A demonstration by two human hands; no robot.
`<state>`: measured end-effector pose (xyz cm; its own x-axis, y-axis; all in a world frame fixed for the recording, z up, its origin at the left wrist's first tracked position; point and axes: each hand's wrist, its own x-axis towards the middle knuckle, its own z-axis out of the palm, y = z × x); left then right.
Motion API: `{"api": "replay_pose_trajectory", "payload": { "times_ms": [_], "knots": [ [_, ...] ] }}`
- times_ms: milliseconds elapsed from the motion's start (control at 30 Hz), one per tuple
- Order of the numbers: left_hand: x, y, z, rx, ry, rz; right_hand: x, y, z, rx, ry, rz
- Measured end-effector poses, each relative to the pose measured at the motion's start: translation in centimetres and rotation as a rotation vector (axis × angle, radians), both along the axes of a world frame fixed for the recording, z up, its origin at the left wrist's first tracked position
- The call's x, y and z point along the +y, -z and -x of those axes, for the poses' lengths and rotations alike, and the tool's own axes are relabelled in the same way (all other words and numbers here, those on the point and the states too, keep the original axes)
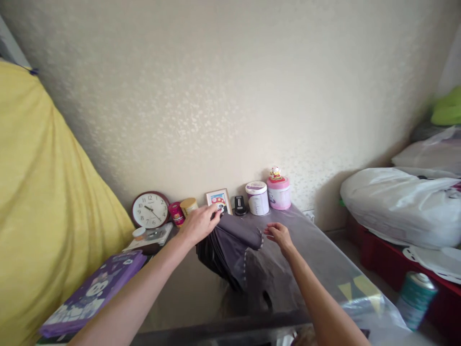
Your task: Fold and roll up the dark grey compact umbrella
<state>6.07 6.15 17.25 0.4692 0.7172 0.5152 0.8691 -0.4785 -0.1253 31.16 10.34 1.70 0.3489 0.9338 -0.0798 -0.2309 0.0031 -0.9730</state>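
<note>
A dark grey garment lies bunched on a table under a clear plastic sheet and hangs over the table's left edge. My left hand reaches forward and grips the garment's upper fold, fingers closed on the cloth. My right hand hovers at the garment's right edge, by a line of white stitching, fingers curled; whether it pinches the cloth is unclear.
Along the wall stand a round clock, a red tin, a small framed picture, a white jar and a pink jar. A purple box lies left, yellow cloth beyond. White bags and a spray can sit right.
</note>
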Motion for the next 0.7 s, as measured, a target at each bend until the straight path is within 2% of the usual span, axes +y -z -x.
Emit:
{"api": "replay_pose_trajectory", "payload": {
  "times_ms": [133,167,233,367,500,700],
  "knots": [
    [0.2,-0.6,-0.2,-0.221,-0.032,0.067,0.1,0.2,-0.2,-0.006,0.0,-0.002],
    [0.4,-0.7,-0.1,-0.369,-0.028,0.098,0.1,0.3,-0.3,-0.007,-0.001,-0.001],
    [1.2,-0.9,0.6,-0.851,-0.038,0.218,0.0,0.3,-0.5,-0.011,-0.001,0.004],
    [3.0,-0.9,3.2,-1.138,-0.124,0.24,0.0,0.3,-0.9,-0.01,-0.005,0.011],
    [3.9,0.8,5.2,-1.464,-0.193,0.367,0.0,0.4,-0.8,-0.008,-0.017,0.022],
    [3.5,3.7,5.1,-1.759,-0.119,0.682,-0.4,0.1,0.0,-0.032,-0.089,0.063]
  ]
}}
